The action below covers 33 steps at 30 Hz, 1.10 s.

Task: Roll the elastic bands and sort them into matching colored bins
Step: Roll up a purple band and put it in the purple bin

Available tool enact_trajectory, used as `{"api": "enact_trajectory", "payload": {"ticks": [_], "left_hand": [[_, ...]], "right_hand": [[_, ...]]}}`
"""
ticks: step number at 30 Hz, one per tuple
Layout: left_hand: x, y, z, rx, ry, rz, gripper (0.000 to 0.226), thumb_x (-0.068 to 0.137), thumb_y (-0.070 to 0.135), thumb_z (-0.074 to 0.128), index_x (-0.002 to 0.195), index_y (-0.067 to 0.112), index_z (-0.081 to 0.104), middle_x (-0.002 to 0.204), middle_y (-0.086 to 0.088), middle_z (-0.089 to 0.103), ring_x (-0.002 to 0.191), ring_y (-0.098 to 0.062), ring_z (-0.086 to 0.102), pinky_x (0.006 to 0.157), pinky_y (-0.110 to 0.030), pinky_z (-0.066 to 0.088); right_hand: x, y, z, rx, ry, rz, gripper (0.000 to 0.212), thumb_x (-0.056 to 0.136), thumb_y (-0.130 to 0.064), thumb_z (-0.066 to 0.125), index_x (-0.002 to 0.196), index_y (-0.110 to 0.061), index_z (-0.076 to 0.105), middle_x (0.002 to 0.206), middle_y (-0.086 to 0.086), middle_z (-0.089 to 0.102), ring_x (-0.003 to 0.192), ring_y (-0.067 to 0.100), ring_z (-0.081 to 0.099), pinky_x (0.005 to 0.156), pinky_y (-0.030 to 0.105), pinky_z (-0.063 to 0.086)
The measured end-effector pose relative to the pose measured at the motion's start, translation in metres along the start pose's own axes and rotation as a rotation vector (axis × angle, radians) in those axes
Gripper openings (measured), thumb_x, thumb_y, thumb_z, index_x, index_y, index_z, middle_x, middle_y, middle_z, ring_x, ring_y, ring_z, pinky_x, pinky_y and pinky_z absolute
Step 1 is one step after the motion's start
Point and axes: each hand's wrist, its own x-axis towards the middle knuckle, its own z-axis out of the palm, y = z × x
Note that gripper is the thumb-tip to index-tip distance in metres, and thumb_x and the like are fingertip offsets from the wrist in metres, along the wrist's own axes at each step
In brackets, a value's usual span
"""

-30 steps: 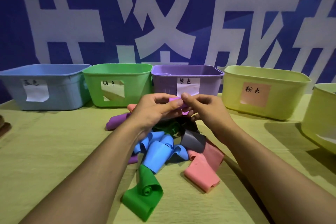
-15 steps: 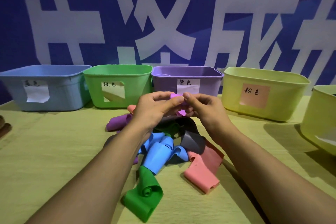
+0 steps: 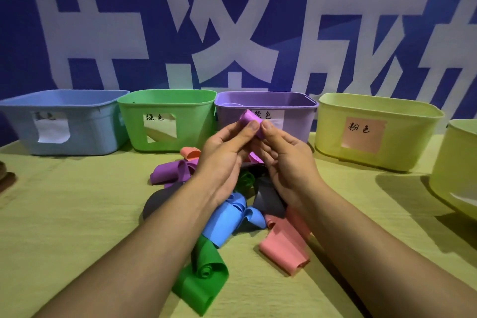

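A small pink-purple rolled band is pinched between the fingertips of my left hand and my right hand, raised in front of the purple bin. Its loose tail hangs down between my palms. Under my wrists lies a pile of loose bands: purple, blue, green, salmon pink and dark grey. The blue bin, green bin and a yellow-green bin with a pink label stand in the same row.
Another yellow-green bin sits at the right edge. A blue wall with large white characters rises right behind the bins. The table has a yellow-green cloth. A dark object lies at its left edge.
Both hands have lifted the pink-purple band higher, from just above the pile up to the purple bin's label, and the roll now shows above my fingertips.
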Motion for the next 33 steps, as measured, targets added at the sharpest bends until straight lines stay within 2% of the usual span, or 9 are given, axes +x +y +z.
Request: {"api": "enact_trajectory", "payload": {"ticks": [4,7,11,14,17,22,26,30,33], "left_hand": [[0.001,-0.002,-0.001,0.073,0.048,0.113,0.033,0.076,0.026,0.076,0.104,0.009,0.074,0.094,-0.009,0.078,0.084,-0.019,0.074,0.077,-0.033,0.062],[0.005,-0.001,-0.003,0.128,0.094,0.187,0.030,0.079,0.025,0.075,0.103,0.006,0.075,0.096,-0.010,0.078,0.090,-0.019,0.074,0.082,-0.028,0.060],[0.010,0.002,-0.006,0.237,0.143,0.206,0.026,0.096,0.009,0.067,0.118,-0.005,0.069,0.105,-0.016,0.076,0.097,-0.023,0.074,0.089,-0.030,0.061],[0.017,0.005,-0.010,0.369,0.197,0.207,0.028,0.096,0.009,0.068,0.121,-0.005,0.067,0.106,-0.015,0.075,0.098,-0.024,0.074,0.092,-0.033,0.060],[0.031,0.016,-0.010,0.568,0.204,0.254,0.016,0.094,0.014,0.072,0.108,0.006,0.074,0.100,-0.011,0.077,0.093,-0.022,0.074,0.095,-0.043,0.059],[0.070,0.060,0.013,0.913,0.163,0.323,0.012,0.091,0.031,0.077,0.097,0.022,0.078,0.094,0.002,0.078,0.099,-0.020,0.073,0.099,-0.044,0.056],[0.105,0.083,0.030,1.203,0.092,0.254,0.026,0.091,0.042,0.075,0.089,0.016,0.080,0.091,-0.009,0.077,0.083,-0.018,0.068,0.091,-0.042,0.056],[0.139,0.080,0.033,1.389,-0.002,0.153,0.034,0.095,0.037,0.071,0.105,0.006,0.079,0.097,-0.010,0.075,0.080,-0.012,0.062,0.074,-0.029,0.052],[0.161,0.068,0.031,1.575,-0.054,0.028,0.037,0.096,0.039,0.069,0.102,0.004,0.080,0.096,-0.010,0.076,0.082,-0.015,0.065,0.085,-0.034,0.055]], "right_hand": [[-0.001,-0.005,-0.004,-0.266,-0.014,-0.086,0.025,0.095,-0.023,0.071,0.110,-0.003,0.069,0.099,0.023,0.076,0.089,0.029,0.075,0.087,0.037,0.063],[-0.002,-0.011,-0.009,-0.536,-0.034,-0.218,0.022,0.096,-0.030,0.070,0.109,-0.012,0.068,0.094,0.012,0.077,0.083,0.020,0.075,0.078,0.030,0.062],[0.001,-0.016,-0.021,-0.885,-0.132,-0.328,0.029,0.099,-0.040,0.064,0.121,-0.022,0.069,0.107,-0.008,0.075,0.098,0.006,0.071,0.087,0.028,0.059],[0.004,-0.015,-0.029,-1.089,-0.139,-0.365,0.036,0.099,-0.047,0.062,0.128,-0.028,0.066,0.118,-0.013,0.069,0.106,0.001,0.065,0.092,0.028,0.057],[0.007,-0.014,-0.032,-1.270,-0.049,-0.456,0.039,0.100,-0.052,0.057,0.131,-0.030,0.062,0.121,-0.011,0.065,0.108,0.004,0.063,0.092,0.034,0.056],[0.009,-0.017,-0.036,-1.446,0.039,-0.503,0.037,0.103,-0.052,0.049,0.129,-0.028,0.059,0.120,-0.009,0.063,0.109,0.010,0.060,0.087,0.039,0.054],[0.011,-0.015,-0.038,-1.552,0.052,-0.490,0.040,0.103,-0.055,0.044,0.128,-0.027,0.058,0.121,-0.007,0.061,0.109,0.015,0.060,0.087,0.039,0.053],[0.010,-0.014,-0.037,-1.605,0.030,-0.431,0.043,0.103,-0.058,0.040,0.128,-0.027,0.057,0.123,-0.006,0.059,0.108,0.017,0.060,0.085,0.040,0.054],[0.010,-0.015,-0.038,-1.628,0.034,-0.412,0.045,0.102,-0.059,0.038,0.129,-0.028,0.057,0.123,-0.006,0.059,0.110,0.018,0.059,0.085,0.040,0.052]]}}
